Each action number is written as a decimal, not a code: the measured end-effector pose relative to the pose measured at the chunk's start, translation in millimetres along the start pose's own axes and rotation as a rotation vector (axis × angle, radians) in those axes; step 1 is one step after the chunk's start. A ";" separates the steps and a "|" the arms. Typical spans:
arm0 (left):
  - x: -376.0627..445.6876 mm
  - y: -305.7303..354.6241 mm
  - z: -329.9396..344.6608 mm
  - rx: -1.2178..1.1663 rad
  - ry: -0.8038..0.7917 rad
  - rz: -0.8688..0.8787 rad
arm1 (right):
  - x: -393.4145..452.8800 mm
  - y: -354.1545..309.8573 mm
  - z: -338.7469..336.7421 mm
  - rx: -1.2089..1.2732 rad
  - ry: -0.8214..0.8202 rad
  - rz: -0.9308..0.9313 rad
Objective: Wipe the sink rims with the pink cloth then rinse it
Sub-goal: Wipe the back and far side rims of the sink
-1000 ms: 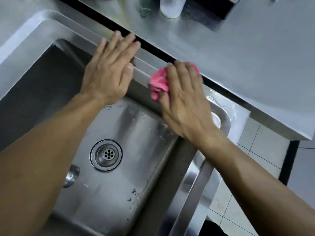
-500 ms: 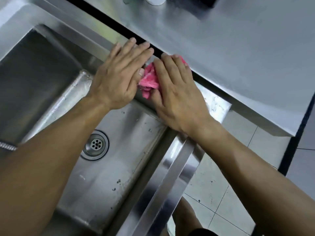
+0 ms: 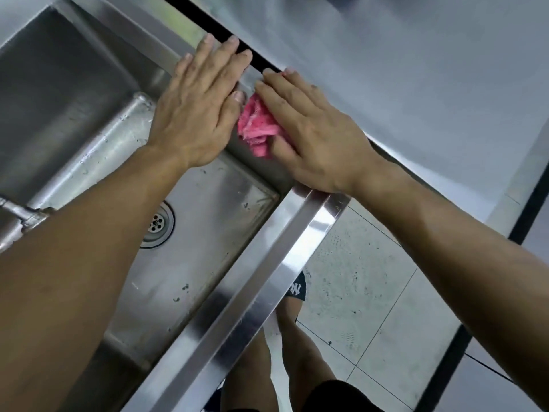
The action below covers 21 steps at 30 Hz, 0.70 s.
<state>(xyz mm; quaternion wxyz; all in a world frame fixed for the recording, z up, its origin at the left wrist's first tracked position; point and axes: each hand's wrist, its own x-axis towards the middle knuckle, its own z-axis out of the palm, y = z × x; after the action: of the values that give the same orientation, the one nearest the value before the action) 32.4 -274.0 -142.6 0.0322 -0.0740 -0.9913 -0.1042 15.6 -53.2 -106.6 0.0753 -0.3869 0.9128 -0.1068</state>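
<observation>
Right hand lies flat, palm down, fingers straight and together, pressing the pink cloth onto the far rim of the sink, close to the far right corner. Cloth is bunched; most of it sits under the palm and fingers, a crumpled part sticks out on the left side, by the thumb. Fingertips reach the dark gap between rim and counter.

Left hand is just beside it, also flat and palm down on the same rim, fingers straight, holding nothing. Its thumb touches or nearly touches the cloth's edge; can't tell which.

Both forearms stretch over the basin. Drain is partly hidden behind the left forearm. Basin floor has water drops and dark specks. A divider ridge runs across to a second, darker basin on the left. A metal fitting shows at the left edge, likely a tap, unclear.

Near rim is shiny, running diagonally. Below it: tiled floor, person's bare legs, a dark slipper with a white logo.
</observation>
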 end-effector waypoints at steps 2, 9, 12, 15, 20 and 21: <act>-0.5 -2.1 -0.5 0.002 -0.016 0.010 | -23.2 5.2 1.7 0.015 -0.011 -0.017; -1.7 11.1 2.7 -0.018 0.016 -0.070 | -89.9 25.7 0.5 0.152 0.008 0.039; -4.2 18.1 5.9 0.009 0.018 -0.016 | -75.8 5.7 8.1 0.169 0.148 0.234; -14.2 30.8 12.7 0.028 -0.005 0.144 | -98.9 -23.1 24.2 0.156 0.163 0.239; -16.9 32.7 13.4 0.002 0.004 0.172 | -106.0 -12.1 20.0 0.161 0.107 0.200; -16.7 30.2 12.5 -0.005 0.003 0.180 | -93.7 -7.7 16.6 0.147 0.122 0.242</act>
<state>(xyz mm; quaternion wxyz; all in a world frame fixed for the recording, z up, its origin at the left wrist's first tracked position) 52.9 -244.5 -150.1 0.0426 -0.1629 -0.9803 -0.1032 89.2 7.0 -115.5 0.0604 -0.2602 0.9454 -0.1868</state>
